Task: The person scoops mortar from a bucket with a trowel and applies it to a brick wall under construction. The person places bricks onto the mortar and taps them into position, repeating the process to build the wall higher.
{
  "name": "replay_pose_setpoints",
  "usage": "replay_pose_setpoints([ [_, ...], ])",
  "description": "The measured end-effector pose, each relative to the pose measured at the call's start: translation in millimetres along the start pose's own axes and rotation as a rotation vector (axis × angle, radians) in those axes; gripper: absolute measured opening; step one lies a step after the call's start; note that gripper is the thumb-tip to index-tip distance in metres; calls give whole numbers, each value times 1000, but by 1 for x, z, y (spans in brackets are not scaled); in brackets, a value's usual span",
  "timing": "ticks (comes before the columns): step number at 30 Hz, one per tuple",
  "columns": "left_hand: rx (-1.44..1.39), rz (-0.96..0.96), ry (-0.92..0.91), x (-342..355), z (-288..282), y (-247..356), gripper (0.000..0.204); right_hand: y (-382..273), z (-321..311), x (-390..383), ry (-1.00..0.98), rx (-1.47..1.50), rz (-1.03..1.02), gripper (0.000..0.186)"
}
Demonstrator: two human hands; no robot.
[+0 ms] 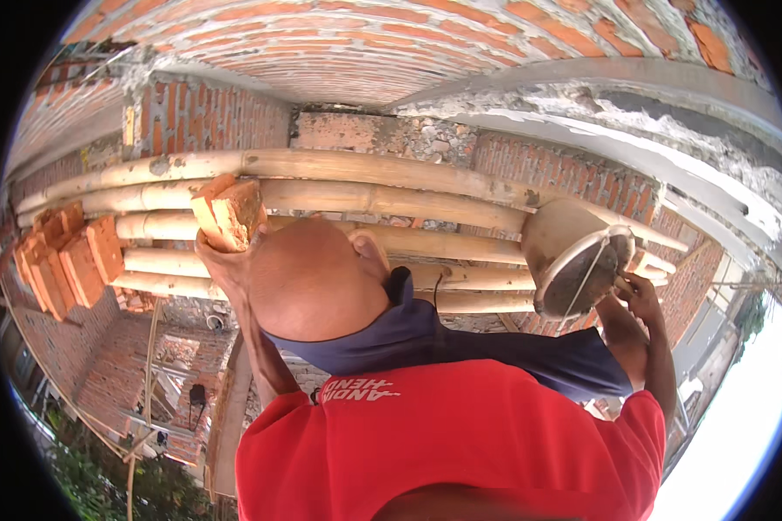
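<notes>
Bricks (pixel 237 217) in the left hand, bucket (pixel 554 236) at three o'clock

The left hand (pixel 220 250) closes around two bricks between nine and ten o'clock from the view's middle, spread just enough to clasp both. Their long axes run roughly from twelve to six, leaning a little. From them the bucket lies at three o'clock, well apart, so the right hand (pixel 644 300) is much the nearer one; its fingers bend in on the rim, gripping it, though its far side is hidden. A brick stack (pixel 76 260) lies at nine o'clock from the left hand, by the bamboo poles (pixel 365 201)

The bricks look orange, one with a rough, pitted tan face; the pale bucket tilts, its mouth toward five o'clock, dark grey inside
</notes>
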State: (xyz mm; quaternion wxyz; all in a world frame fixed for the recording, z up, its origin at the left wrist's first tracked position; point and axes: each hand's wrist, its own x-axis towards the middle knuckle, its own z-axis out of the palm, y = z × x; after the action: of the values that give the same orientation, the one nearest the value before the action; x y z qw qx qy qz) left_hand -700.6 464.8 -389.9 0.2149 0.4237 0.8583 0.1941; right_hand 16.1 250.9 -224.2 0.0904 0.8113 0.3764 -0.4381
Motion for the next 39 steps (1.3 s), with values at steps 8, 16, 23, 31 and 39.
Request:
replay_pose_setpoints([
  [8,-98,295,-173,-27,79,65,108,-24,29,-29,130,-201,-138,40],
  [16,-93,493,-214,-12,142,110,106,-17,33,-22,127,-154,-65,44],
  [23,-92,652,-160,3,200,189,105,14,-9,-40,290,-381,-36,40],
  [31,-70,768,-40,14,232,259,104,61,-168,-85,1861,-198,-98,42],
  [39,-55,785,39,21,221,286,103,36,-298,-69,1562,217,-131,91],
])
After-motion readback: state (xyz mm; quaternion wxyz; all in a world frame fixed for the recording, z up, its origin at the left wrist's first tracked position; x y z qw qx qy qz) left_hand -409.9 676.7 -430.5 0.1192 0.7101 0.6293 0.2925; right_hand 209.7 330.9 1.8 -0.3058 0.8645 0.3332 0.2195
